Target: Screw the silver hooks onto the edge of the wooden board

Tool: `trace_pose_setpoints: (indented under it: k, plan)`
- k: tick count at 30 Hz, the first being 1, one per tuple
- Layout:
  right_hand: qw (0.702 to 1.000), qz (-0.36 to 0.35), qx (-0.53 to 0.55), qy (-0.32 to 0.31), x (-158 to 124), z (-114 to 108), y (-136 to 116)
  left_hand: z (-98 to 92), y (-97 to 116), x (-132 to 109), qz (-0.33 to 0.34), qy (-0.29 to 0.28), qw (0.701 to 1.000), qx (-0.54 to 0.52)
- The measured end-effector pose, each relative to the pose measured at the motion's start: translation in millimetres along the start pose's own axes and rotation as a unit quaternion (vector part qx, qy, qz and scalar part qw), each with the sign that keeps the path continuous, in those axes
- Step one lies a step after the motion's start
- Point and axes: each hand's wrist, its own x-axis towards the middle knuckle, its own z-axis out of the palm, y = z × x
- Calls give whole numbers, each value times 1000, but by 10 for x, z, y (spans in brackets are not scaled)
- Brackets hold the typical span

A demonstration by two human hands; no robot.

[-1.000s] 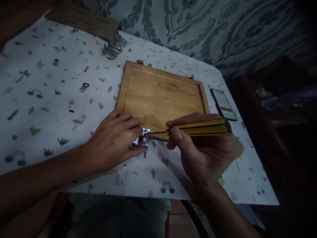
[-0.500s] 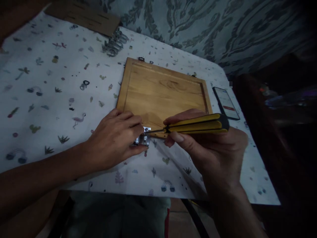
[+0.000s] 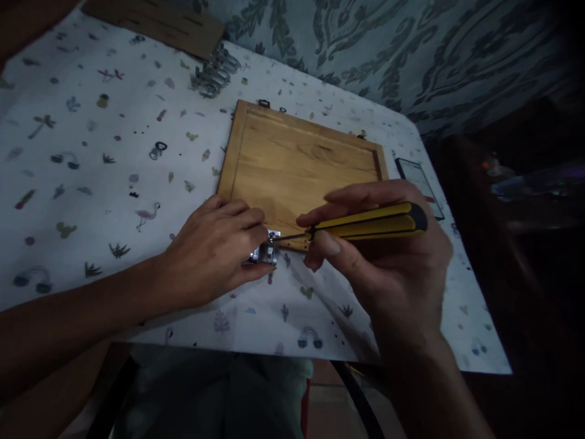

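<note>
"Brown, slotted board (image 3: 155, 29) first: where is it?"

"Along the far edge of the table (image 3: 103, 216), toward the far left corner. Just beside the board's right end, near the same edge, stands a cluster of metal parts (image 3: 214, 73)."

"And the left hand (image 3: 214, 250)?"

"Thumb and fingers are clamped on 1 metal hinge (image 3: 265, 251). It sits at the near edge of the wooden panel (image 3: 301, 164), by that panel's left end; the panel lies between the table's far and near edges."

"What touches the hinge from the right?"

"The screwdriver (image 3: 365, 224), yellow and black, its tip at the hinge's metal; too small to tell if it sits in a screw. The right hand (image 3: 404, 268) has thumb and fingers clamped on its handle."

"Anything further right?"

"A phone (image 3: 417, 175) by the table's right edge, near the far right corner, partly hidden by the right hand."
</note>
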Motion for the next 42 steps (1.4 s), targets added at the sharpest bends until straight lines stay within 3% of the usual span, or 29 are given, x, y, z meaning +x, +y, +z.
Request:
trace_pose_setpoints:
  k: [6, 13, 18, 27, 37, 42]
  plan:
    - [999, -17, -32, -30, 8, -63, 5, -3, 5, -5, 0, -1, 1000, 1]
    - [986, -86, -131, 59, 15, 32, 86, 0, 4, 0, 2, 0, 1000, 3]
    - [985, -72, -114, 107, -5, 138, 140, 32, -6, -11, -7, 5, 1000, 5]
    - [996, -34, 8, 77, 83, 229, 60, 28, -16, -31, -32, -5, 999, -10]
    - [999, 3, 29, 25, -1, 120, 52, 25, -21, -21, -24, 19, 1000, -4]
    - [999, -7, 25, 29, -27, 121, 83, 37, -27, -22, -26, 22, 999, -4]
